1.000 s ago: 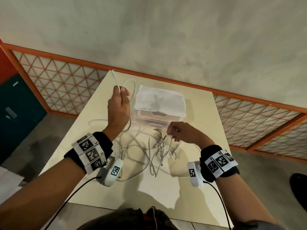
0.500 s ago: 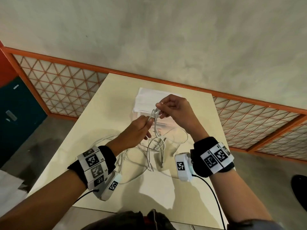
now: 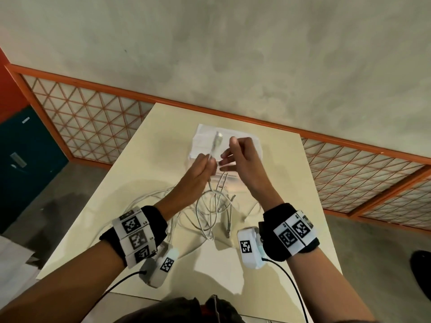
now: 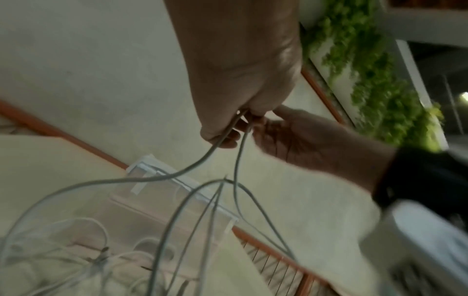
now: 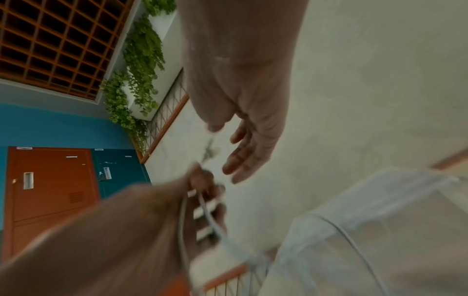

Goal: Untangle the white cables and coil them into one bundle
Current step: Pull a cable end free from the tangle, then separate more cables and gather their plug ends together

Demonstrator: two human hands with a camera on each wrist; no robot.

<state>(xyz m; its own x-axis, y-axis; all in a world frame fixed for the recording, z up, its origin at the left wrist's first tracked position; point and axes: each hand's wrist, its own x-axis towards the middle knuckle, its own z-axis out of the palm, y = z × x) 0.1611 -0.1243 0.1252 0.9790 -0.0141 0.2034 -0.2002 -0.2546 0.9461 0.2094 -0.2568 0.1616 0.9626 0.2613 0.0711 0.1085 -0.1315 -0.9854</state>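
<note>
Several white cables point(image 3: 210, 213) lie tangled on the beige table point(image 3: 149, 145), with strands rising to my hands. My left hand point(image 3: 210, 163) grips two strands above the tangle; their connector ends point(image 3: 217, 141) stick up past its fingers. In the left wrist view the gripped strands point(image 4: 222, 138) hang down from the left hand point(image 4: 228, 128) in loops. My right hand point(image 3: 229, 155) hovers just right of the left, fingers straight and spread, holding nothing. The right wrist view shows the right hand point(image 5: 228, 144) open, with the blurred connector ends point(image 5: 210, 148) between thumb and fingers.
A clear plastic box point(image 3: 233, 180) with a white lid point(image 3: 203, 138) stands on the table behind the hands. An orange-framed lattice railing point(image 3: 93, 117) runs behind the table. Blue and orange lockers point(image 5: 63, 180) are to the left.
The left hand came across from the left and both hands rose and met above the box. The right hand, pinching the cable half a second ago, has let go and spread its fingers.
</note>
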